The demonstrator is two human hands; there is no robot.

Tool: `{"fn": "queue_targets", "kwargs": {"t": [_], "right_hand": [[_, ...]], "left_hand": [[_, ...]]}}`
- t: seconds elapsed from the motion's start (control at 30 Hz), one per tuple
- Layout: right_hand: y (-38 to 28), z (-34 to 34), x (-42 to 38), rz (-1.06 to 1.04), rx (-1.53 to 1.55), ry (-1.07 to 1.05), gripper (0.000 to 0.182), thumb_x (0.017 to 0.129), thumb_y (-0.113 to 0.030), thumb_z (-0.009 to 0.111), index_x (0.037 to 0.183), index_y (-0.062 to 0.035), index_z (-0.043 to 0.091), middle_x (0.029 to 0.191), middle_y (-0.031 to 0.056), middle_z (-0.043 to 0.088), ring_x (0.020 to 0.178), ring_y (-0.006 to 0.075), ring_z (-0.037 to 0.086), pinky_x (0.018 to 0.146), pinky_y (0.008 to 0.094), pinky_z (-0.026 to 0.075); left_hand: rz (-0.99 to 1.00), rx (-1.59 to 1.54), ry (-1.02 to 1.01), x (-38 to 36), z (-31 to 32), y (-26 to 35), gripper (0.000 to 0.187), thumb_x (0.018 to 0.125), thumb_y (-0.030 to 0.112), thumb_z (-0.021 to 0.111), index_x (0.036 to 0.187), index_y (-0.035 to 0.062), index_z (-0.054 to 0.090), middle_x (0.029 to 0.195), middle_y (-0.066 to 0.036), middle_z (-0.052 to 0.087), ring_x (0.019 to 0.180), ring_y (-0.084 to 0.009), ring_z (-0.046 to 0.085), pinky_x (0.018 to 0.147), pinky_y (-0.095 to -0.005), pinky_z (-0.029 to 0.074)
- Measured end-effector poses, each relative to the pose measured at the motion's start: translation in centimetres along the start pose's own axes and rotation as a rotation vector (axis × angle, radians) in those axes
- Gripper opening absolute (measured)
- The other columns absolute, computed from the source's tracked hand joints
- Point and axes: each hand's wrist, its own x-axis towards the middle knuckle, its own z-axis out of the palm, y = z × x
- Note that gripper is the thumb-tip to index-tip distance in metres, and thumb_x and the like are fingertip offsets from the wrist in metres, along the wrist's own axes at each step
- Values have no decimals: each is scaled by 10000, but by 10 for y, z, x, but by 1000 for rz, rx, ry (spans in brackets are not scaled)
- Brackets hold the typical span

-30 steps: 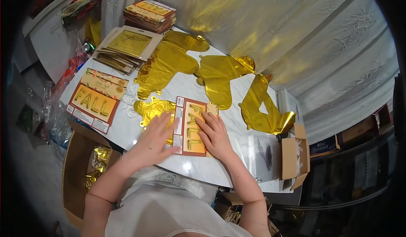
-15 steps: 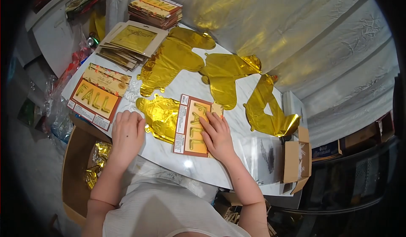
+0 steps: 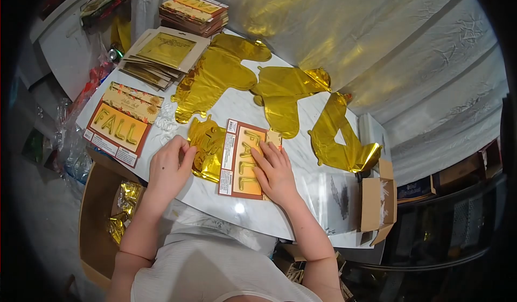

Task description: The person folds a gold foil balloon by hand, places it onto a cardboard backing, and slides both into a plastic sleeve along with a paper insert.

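My left hand (image 3: pixel 170 168) is at the left edge of a folded gold foil balloon (image 3: pixel 209 150), with fingers curled and thumb and forefinger closed on the foil edge. The fingertips are partly hidden. The balloon's right part lies beneath a FALL balloon package card (image 3: pixel 239 159), turned sideways on the table. My right hand (image 3: pixel 276 175) rests flat on that card with its fingers spread. A second FALL card (image 3: pixel 123 123) lies face up to the left of my left hand.
Flat gold foil balloons (image 3: pixel 218 73) spread across the back and right of the marble-patterned table (image 3: pixel 253 216). Stacked packages (image 3: pixel 194 14) stand at the back left. A small open carton (image 3: pixel 371 205) sits at the right edge. A larger box (image 3: pixel 97 221) with gold foil is below left.
My left hand has moved up and slightly right to the balloon's edge. The foil's left side has shifted right and looks more bunched. My right hand stays on the card.
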Motion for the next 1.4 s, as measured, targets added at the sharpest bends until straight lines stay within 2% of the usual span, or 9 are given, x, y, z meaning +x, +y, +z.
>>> {"fn": "queue_targets", "kwargs": {"t": [0.1, 0.43, 0.5, 0.7, 0.87, 1.03, 1.1, 1.2, 1.4], "right_hand": [[-6, -9, 1, -15, 1, -15, 560, 1027, -361, 666, 1551, -181, 584, 1638, 175, 478, 1523, 411, 419, 1284, 563, 261], [-10, -10, 0, -33, -63, -70, 617, 1014, -477, 662, 1581, -255, 568, 1658, 221, 443, 1533, 460, 400, 1281, 579, 257], [-10, -10, 0, -32, -59, -69, 617, 1013, -476, 664, 1581, -257, 568, 1658, 221, 443, 1533, 460, 400, 1281, 579, 257], [-8, -7, -1, -37, -58, -58, 629, 1005, -471, 678, 1587, -262, 562, 1663, 217, 437, 1534, 461, 399, 1283, 580, 254], [-6, -6, -2, -39, -65, -55, 632, 1004, -476, 682, 1587, -265, 560, 1661, 212, 437, 1534, 461, 398, 1285, 581, 251], [-6, -6, -1, -45, -48, -45, 624, 1008, -477, 678, 1583, -262, 565, 1657, 212, 440, 1536, 463, 395, 1283, 586, 253], [-5, -6, -2, -44, -38, -40, 621, 1009, -476, 676, 1582, -260, 567, 1657, 212, 440, 1538, 464, 393, 1283, 587, 252], [-5, -6, -1, -46, -35, -39, 618, 1012, -475, 672, 1580, -257, 568, 1658, 213, 439, 1541, 463, 388, 1283, 586, 249], [-5, -5, -2, -40, -29, -53, 620, 1012, -468, 670, 1584, -251, 565, 1672, 213, 419, 1549, 466, 374, 1284, 590, 244]], "left_hand": [[315, -9, 212, 2, 15, -14, 189, 1007, 113, 695, 985, -24, 567, 1041, -165, 623, 860, -280, 655, 655, -389, 517], [204, -26, 128, 22, 16, -10, 499, 951, 184, 785, 1289, 5, 464, 1242, -286, 644, 1058, -470, 680, 879, -482, 553], [-14, -4, -65, 23, 7, 0, 587, 947, 212, 791, 1370, 8, 439, 1305, -319, 638, 1187, -513, 640, 984, -524, 517], [179, 16, -84, 10, 23, 12, 913, 952, 242, 782, 1646, -5, 242, 1415, -342, 594, 1335, -507, 559, 1140, -507, 438], [289, -212, -153, 2, 30, 19, 1088, 944, 177, 777, 1723, 38, 31, 1674, -345, 326, 1543, -469, 388, 1257, -455, 339], [288, -229, 151, 11, 38, -3, 1289, 822, 1, 834, 1732, 99, -73, 1756, -303, 144, 1608, -403, 272, 1297, -472, 270], [328, -202, 195, 22, 35, -17, 1324, 807, -43, 834, 1734, 122, -97, 1732, -283, 222, 1525, -354, 420, 1240, -462, 383], [183, -586, 72, 24, 25, -18, 1331, 790, -47, 839, 1740, 159, -71, 1292, -235, 705, 999, -310, 754, 858, -383, 589], [317, -245, 116, 22, 26, -18, 1220, 834, -41, 776, 1739, 111, -28, 913, -215, 728, 761, -313, 704, 753, -370, 559]]}}
